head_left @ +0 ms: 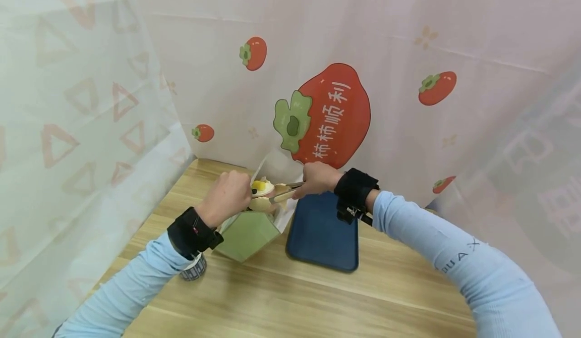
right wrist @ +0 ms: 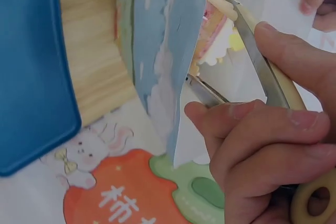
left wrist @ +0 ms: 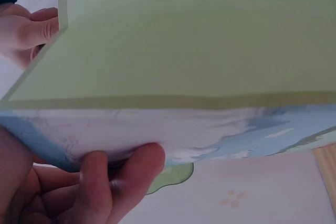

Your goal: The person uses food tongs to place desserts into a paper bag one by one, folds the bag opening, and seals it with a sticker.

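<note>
In the head view, the person's right hand (head_left: pixel 316 178), just above the middle of the frame, grips a pair of tongs (right wrist: pixel 255 51), fingers and thumb curled round the arms. The tongs' long axis runs from that hand to the left and a little downward, the tips pointing into the opening of a green box (head_left: pixel 245 234) left of centre. In the right wrist view, the same axis runs from a pale handle loop at lower right toward the upper middle, the two arms spread apart. The layered pink and white food (head_left: pixel 262 188) lies between the tips in that view; whether they pinch it cannot be told.

The left hand (head_left: pixel 232 196) holds the box at its left edge in the head view, fingers bent, with fingertips pressed against the printed outer wall in the left wrist view. The box's green panel faces the bottom of the head frame, its pale liner rising toward the upper middle.

A blue tray (head_left: pixel 317 237) lies right of the box on the wooden table (head_left: pixel 281 297). A patterned round container (head_left: pixel 194 270) stands at lower left, partly hidden by the left forearm.
</note>
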`<control>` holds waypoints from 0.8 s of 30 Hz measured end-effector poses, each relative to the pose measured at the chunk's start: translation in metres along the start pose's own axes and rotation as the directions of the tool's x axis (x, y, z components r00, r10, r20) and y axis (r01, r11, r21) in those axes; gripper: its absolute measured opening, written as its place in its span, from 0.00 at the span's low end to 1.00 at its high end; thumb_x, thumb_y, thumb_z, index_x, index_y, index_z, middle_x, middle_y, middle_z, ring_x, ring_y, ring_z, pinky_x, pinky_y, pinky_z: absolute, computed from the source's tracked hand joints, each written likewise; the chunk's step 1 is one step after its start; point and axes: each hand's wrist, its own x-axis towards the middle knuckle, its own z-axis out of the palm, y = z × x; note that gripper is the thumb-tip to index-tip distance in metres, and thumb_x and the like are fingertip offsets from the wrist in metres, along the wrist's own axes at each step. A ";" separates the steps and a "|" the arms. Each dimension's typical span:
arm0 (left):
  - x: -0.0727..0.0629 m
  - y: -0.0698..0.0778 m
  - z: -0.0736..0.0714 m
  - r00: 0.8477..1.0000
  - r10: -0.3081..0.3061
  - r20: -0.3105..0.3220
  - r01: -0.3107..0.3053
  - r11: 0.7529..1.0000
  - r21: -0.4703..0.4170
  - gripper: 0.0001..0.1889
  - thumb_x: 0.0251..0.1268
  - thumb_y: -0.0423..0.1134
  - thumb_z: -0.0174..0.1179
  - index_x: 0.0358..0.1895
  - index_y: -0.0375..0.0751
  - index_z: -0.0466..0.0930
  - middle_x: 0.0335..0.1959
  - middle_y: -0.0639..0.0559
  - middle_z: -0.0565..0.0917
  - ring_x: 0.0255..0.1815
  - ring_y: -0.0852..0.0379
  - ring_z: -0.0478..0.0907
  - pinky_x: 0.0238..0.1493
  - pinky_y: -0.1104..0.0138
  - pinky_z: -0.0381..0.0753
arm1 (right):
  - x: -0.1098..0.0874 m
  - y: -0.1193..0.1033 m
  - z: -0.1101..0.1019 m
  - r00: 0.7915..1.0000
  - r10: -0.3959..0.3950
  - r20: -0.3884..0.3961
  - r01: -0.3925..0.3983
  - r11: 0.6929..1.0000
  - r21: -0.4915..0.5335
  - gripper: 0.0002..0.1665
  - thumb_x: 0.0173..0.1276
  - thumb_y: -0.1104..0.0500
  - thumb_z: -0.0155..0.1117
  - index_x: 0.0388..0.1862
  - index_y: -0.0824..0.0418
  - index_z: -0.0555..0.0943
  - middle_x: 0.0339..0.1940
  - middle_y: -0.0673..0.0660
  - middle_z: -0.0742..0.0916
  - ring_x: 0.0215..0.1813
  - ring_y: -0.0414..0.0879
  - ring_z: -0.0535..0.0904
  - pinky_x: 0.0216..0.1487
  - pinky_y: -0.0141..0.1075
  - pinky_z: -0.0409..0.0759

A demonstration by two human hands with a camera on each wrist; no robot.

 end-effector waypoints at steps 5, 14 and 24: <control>-0.001 0.000 0.000 1.000 0.009 -0.005 -0.009 1.000 0.005 0.18 0.60 0.22 0.54 0.14 0.41 0.67 0.15 0.56 0.56 0.15 0.58 0.57 0.15 0.68 0.58 | 0.003 -0.007 -0.002 0.995 0.041 0.094 -0.045 0.998 0.049 0.29 0.66 0.43 0.71 0.13 0.53 0.69 0.12 0.48 0.67 0.15 0.41 0.61 0.22 0.33 0.57; -0.001 -0.002 0.000 1.000 -0.014 -0.004 0.014 1.000 -0.016 0.13 0.60 0.23 0.54 0.17 0.35 0.73 0.13 0.54 0.63 0.13 0.58 0.63 0.14 0.68 0.62 | -0.002 -0.007 -0.009 0.995 0.051 0.083 -0.056 0.997 0.056 0.27 0.67 0.44 0.71 0.16 0.54 0.71 0.13 0.49 0.67 0.15 0.42 0.61 0.22 0.34 0.59; -0.002 -0.008 -0.001 1.000 -0.015 -0.007 0.015 1.000 -0.007 0.15 0.56 0.23 0.57 0.15 0.39 0.70 0.14 0.55 0.61 0.15 0.57 0.62 0.17 0.66 0.63 | -0.034 0.009 -0.018 0.994 -0.034 -0.106 0.029 0.998 -0.048 0.20 0.62 0.46 0.75 0.29 0.61 0.82 0.17 0.49 0.72 0.23 0.43 0.67 0.27 0.33 0.62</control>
